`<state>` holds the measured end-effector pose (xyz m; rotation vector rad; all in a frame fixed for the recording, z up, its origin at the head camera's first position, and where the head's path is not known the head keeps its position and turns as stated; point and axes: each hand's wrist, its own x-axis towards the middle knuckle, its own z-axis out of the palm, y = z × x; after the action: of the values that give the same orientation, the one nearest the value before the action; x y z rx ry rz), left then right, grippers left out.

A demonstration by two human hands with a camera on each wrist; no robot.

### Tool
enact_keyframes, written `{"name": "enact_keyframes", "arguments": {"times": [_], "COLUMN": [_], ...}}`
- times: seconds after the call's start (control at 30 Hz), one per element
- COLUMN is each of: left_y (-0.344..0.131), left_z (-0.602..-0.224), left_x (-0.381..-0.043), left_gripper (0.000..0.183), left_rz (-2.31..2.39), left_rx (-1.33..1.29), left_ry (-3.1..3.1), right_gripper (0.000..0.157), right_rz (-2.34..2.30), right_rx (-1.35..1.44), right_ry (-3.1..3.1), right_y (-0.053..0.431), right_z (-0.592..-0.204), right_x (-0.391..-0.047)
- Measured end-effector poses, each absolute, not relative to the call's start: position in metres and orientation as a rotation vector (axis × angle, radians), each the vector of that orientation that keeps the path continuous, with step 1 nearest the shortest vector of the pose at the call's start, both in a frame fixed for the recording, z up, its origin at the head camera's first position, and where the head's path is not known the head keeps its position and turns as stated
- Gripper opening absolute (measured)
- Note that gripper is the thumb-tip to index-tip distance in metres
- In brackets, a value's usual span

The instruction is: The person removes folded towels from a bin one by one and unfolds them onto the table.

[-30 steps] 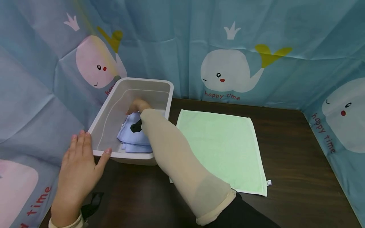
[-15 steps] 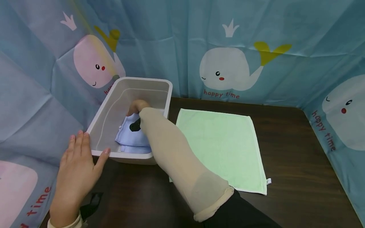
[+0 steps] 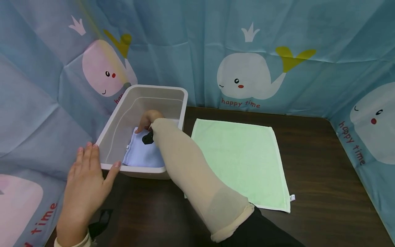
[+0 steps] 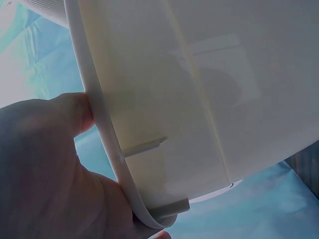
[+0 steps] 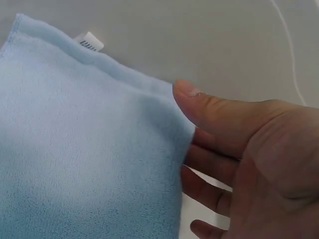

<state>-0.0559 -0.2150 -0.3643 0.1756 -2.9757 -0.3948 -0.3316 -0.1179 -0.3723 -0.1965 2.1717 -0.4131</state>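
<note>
Since a second ago, the folded blue cloth [image 3: 142, 155] has settled flat on the floor of the white bin [image 3: 172, 92]. Nearest, the left hand [image 3: 84, 178] rests against the bin's near-left corner, fingers straight and together, thumb along the rim. Inside the bin, the right hand [image 3: 148, 119] pinches the cloth's far edge between thumb and curled fingers. Beside the bin, a green towel [image 3: 243, 157] lies spread on the dark table [image 3: 321, 171].
</note>
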Motion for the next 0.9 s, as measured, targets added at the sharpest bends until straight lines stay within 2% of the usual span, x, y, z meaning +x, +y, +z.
{"name": "enact_keyframes", "arguments": {"times": [0.23, 0.6, 0.9], "left_y": [-0.2146, -0.2135, -0.2144], "left_z": [-0.3649, -0.3649, -0.3644], "left_x": [-0.0563, -0.0570, -0.0576], "left_gripper": [0.088, 0.088, 0.089], "left_rz": [-0.390, -0.397, -0.398], "left_rx": [0.185, 0.198, 0.183], "left_ry": [-2.979, -2.967, -2.957], "right_gripper": [0.032, 0.039, 0.034], "right_rz": [-0.529, -0.626, -0.695], "right_rx": [-0.192, -0.141, -0.056], "right_ry": [2.187, 2.121, 2.169], "right_y": [-0.1175, -0.1143, -0.1171], "right_z": [-0.3757, -0.3702, -0.3709], "right_x": [-0.3305, -0.3291, -0.3275]}}
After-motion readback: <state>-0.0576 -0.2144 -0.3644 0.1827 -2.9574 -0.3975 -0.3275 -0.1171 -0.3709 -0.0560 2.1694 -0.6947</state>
